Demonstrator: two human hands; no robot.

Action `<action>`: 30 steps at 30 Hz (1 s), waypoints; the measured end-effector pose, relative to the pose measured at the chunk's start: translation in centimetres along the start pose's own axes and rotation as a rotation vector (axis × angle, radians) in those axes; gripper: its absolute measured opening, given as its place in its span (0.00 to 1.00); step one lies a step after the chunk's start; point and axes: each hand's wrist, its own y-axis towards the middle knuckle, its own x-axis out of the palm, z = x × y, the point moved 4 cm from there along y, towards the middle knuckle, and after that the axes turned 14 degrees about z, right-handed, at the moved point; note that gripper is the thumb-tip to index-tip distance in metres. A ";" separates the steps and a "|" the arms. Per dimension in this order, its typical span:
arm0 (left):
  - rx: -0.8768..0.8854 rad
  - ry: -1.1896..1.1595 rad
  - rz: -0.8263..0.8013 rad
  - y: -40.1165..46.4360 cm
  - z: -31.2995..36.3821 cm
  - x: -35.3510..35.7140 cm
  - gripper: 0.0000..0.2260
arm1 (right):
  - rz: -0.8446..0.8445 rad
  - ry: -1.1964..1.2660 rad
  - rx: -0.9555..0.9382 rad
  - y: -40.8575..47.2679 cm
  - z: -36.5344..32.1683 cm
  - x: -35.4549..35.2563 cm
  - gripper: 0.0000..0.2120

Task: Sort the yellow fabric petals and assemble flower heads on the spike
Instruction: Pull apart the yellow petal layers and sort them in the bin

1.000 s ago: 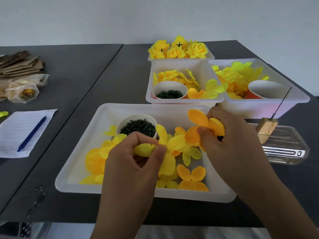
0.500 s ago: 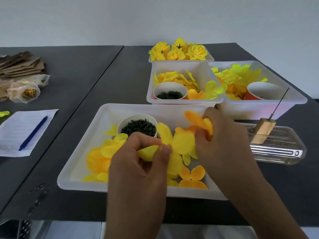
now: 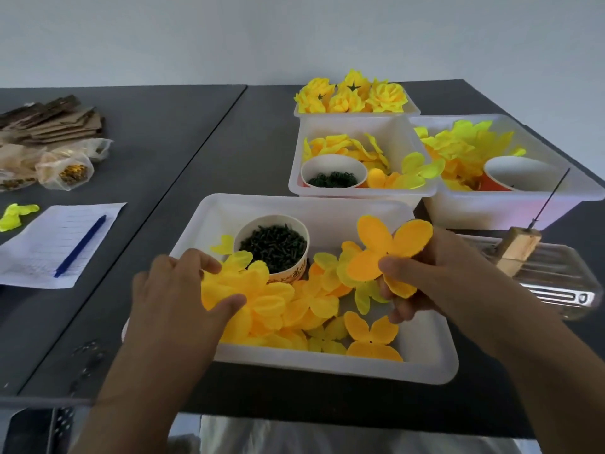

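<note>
From the head camera, the right hand pinched an orange four-lobed petal piece between thumb and fingers, lifted just above the right side of the shallow white tray at the bench's near edge. A second orange lobe showed below the thumb, so two layers might have been stuck together; threading both at once would spoil the flower head's order.

The left hand gripped a large yellow petal from the heap in the tray's left half, thumb under and fingers over. Thin, clinging fabric could drag neighbouring petals out over the tray rim.

The paper cup of dark green pieces stood just beside that hand, touching the heap; a careless pull could tip it and scatter its contents among the petals.

The spike rose tilted from a wooden block resting on a clear ribbed dish towards the bench's right edge. The block looked light and unclamped, so pushing a petal down could shift it, and the thin point sat near the right wrist's path.

Finished flower heads filled the farthest bin.
</note>
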 end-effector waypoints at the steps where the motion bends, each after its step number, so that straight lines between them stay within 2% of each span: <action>1: -0.009 0.049 0.027 0.0 0.2 0.0 0.19 | -0.008 0.030 0.006 -0.1 0.2 0.1 0.04; 3: 0.004 -0.001 0.152 -0.3 1.5 -0.5 0.20 | -0.024 0.086 0.015 -0.2 0.5 0.3 0.04; 6: 0.212 -0.316 0.325 -1.5 5.1 -1.7 0.10 | -0.023 0.115 -0.004 -0.6 0.8 1.0 0.02; 8: 0.322 -0.485 0.295 -2.6 7.7 -1.4 0.05 | -0.017 0.074 -0.050 -1.1 0.7 1.6 0.05; 10: 0.340 -0.541 0.231 -3.1 9.5 -0.5 0.03 | -0.030 0.039 -0.096 -1.7 0.6 2.3 0.06; 18: 0.232 -0.538 0.146 -3.0 10.3 1.1 0.10 | 0.148 -0.093 -0.210 -3.3 0.9 2.2 0.10; 22: 0.169 -0.677 0.080 -2.9 10.2 1.0 0.09 | 0.168 -0.100 -0.212 -3.7 1.0 2.0 0.09; 30: 0.198 -0.774 0.022 -2.8 10.3 0.6 0.09 | 0.112 0.005 -0.231 -4.3 0.3 1.2 0.12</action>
